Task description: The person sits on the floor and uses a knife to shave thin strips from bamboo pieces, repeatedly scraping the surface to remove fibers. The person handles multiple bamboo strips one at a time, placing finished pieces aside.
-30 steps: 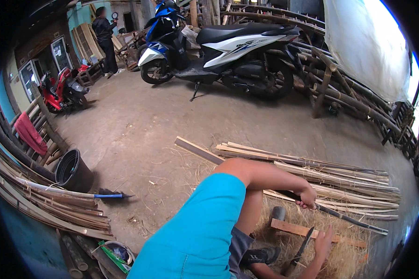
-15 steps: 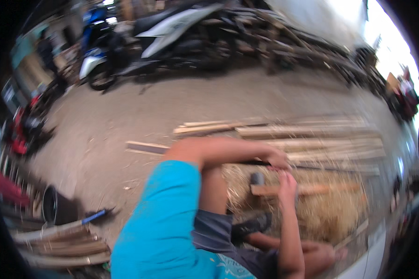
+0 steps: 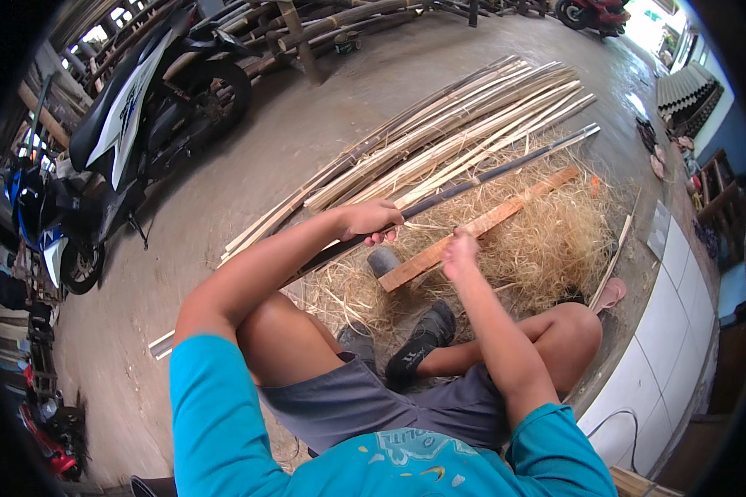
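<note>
Here the left hand [image 3: 371, 220] is closed around a long, dark, slender bamboo pole [image 3: 489, 176], which runs from beside the person's left knee up and to the right across a heap of pale straw-like bamboo shavings [image 3: 547, 240], its cut far end lying near the heap's upper edge. The right hand [image 3: 459, 252] rests curled on a flat reddish-brown wooden plank [image 3: 481, 225] that lies just below the pole and roughly parallel to it; whether the fingers truly clasp the plank cannot be told. A short grey cylindrical block [image 3: 382, 261] sits at the plank's near end. The pole appears stiff, light for its length and smooth-skinned, so it would likely tip or swing if held far from its middle; a full wrap of the fingers, as shown, seems the safest hold. Behind it lies a fanned bundle of pale split bamboo strips [image 3: 439, 137] on the bare concrete floor [image 3: 249, 166].
</note>
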`<control>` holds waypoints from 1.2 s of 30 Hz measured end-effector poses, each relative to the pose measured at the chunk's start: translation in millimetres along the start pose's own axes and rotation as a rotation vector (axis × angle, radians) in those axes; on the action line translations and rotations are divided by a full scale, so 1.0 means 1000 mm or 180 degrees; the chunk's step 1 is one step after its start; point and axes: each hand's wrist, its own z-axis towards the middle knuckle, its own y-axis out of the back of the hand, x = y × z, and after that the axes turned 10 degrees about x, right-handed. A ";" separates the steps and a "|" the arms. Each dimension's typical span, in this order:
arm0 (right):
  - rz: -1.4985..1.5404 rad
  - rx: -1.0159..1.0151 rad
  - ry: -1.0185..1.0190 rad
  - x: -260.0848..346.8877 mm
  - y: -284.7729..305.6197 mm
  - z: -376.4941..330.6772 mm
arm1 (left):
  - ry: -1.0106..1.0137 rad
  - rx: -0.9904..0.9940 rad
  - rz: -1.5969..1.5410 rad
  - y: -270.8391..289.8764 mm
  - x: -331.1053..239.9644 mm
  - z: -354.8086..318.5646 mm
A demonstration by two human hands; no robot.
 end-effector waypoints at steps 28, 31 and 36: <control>-0.3552 0.1470 0.2376 0.022 -0.071 -0.097 | -0.0552 0.0085 0.0588 -0.009 0.007 0.012; -0.3753 0.1790 0.2076 0.031 -0.077 -0.093 | -0.0611 0.0025 0.0714 -0.011 0.006 0.008; -0.2423 0.1608 0.2986 -0.001 -0.067 -0.063 | -0.0595 0.0162 0.0152 -0.008 -0.009 0.009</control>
